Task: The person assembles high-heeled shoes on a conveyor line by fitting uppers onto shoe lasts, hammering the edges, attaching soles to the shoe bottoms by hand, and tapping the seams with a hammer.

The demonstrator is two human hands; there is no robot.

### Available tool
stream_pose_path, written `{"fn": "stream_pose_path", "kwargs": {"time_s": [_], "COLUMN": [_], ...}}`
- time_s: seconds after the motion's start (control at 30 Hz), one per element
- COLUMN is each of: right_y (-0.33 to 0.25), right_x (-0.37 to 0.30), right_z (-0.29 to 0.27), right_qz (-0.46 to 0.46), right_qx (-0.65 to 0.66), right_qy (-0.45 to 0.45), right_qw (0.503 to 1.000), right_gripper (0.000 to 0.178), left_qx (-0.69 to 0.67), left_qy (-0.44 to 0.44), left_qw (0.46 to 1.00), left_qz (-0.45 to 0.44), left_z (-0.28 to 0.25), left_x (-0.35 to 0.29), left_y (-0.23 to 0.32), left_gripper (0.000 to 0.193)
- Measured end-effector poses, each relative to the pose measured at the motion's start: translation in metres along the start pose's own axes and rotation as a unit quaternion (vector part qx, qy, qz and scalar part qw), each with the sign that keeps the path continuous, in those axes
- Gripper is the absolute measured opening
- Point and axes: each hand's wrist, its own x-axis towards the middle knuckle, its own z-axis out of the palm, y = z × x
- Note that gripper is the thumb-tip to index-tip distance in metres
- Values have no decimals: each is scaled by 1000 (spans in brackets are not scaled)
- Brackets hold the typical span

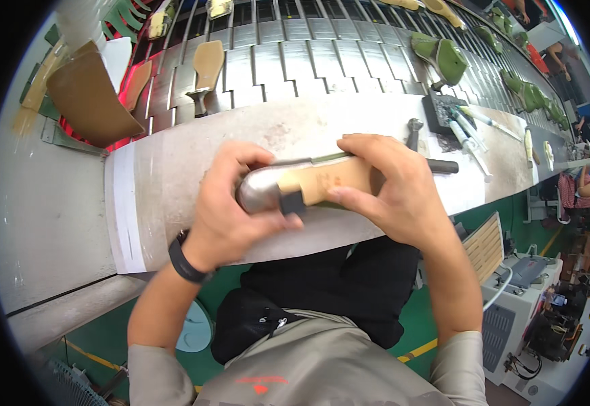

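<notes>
Above the pale bench (166, 196) I hold a shoe last (335, 180) lying sideways between my hands. A tan sole-shaped piece faces up on it, a rounded metal end shows at the left, and green edging runs along the sides. My left hand (222, 203) is closed around the metal end. A small black block (292, 202), slightly blurred, is at its fingertips against the tan face. My right hand (400, 183) grips the other end, thumb on the tan face and fingers over the far side.
Beyond the bench runs a slatted metal conveyor (308, 61) carrying a tan sole piece (208, 64) and green shoe uppers (442, 59). Right of my hands lie a dark-handled tool (442, 166), a metal-headed tool (414, 132), a black box (439, 114) and several syringes (467, 139). A brown panel (92, 98) stands left.
</notes>
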Motion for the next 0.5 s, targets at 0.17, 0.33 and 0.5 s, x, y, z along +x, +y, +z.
{"fn": "stream_pose_path", "kwargs": {"time_s": [0.17,0.33,0.5], "right_y": [-4,1,1], "right_x": [-3,-1,-2], "right_z": [1,5,9], "right_qz": [-83,-117,-111], "right_qx": [-11,-21,-9], "right_qy": [-49,-50,-46], "right_qw": [995,992,993], "right_gripper": [58,57,52], "left_qx": [111,144,150], "left_qy": [-66,-67,-47], "left_qw": [989,983,983], "left_qz": [71,88,97], "left_z": [14,14,17], "left_x": [-19,-19,-22], "left_y": [15,12,9], "left_gripper": [81,76,69]}}
